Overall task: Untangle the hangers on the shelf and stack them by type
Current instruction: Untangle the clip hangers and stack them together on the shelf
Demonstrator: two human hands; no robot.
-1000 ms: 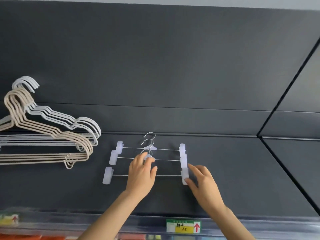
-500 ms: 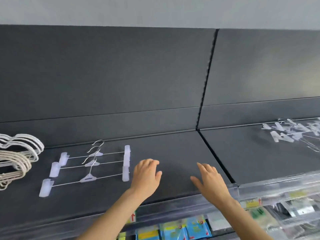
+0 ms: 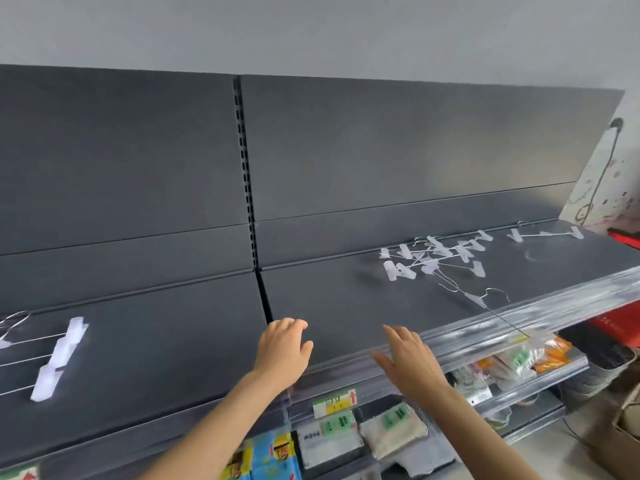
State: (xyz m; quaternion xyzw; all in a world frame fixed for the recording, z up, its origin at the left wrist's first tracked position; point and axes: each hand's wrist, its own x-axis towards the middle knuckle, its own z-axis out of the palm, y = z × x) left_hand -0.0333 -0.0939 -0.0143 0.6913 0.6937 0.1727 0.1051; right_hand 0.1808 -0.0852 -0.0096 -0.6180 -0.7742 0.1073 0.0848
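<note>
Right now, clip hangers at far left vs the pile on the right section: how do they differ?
The left clip hangers lie parallel, clips lined up; the right pile is crossed and tangled. The left set is cut off by the frame edge; the right pile shows whole, with one hanger trailing toward the shelf's front lip. Both are translucent-clip wire hangers, and neither hand touches them.

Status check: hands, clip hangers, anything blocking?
Left hand and right hand open, empty, over shelf. Tangled clip hangers lie right; stacked clip hangers left. Nothing between.

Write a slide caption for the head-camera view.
Two empty hands, left hand and right hand, hover over dark grey metal shelf between stacked and tangled white clip hangers.
</note>
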